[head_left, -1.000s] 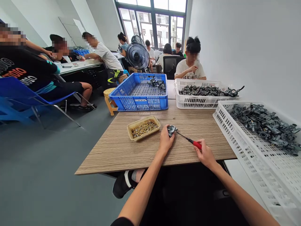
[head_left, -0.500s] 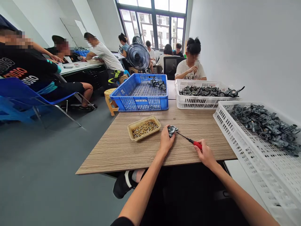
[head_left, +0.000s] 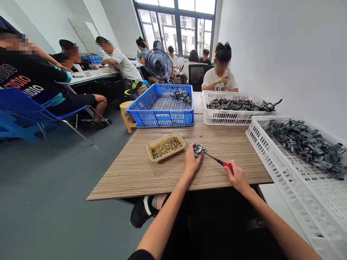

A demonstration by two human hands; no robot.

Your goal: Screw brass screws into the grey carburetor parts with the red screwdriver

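My left hand (head_left: pixel 192 161) is closed around a small dark grey metal part (head_left: pixel 198 149) with a round face, held just above the wooden table (head_left: pixel 130 164). A screwdriver (head_left: pixel 227 165) with a red handle and long dark shaft is gripped in my right hand (head_left: pixel 238 176). Its shaft points left, and the tip meets the right side of the metal part; the exact contact point is too small to make out. Left of my left hand, a beige tray (head_left: pixel 150 156) holds many small brass-coloured screws (head_left: pixel 167 147).
A blue crate (head_left: pixel 165 121) with a few dark parts stands at the table's far edge. Beside it is a white crate (head_left: pixel 230 118) full of parts. Another white crate (head_left: pixel 282 169) with grey parts lies to the right. A person (head_left: pixel 221 77) sits opposite; several others work behind.
Both hands, the metal part and the screwdriver hold nearly the same positions. Across the table, the seated person's hand has shifted slightly.
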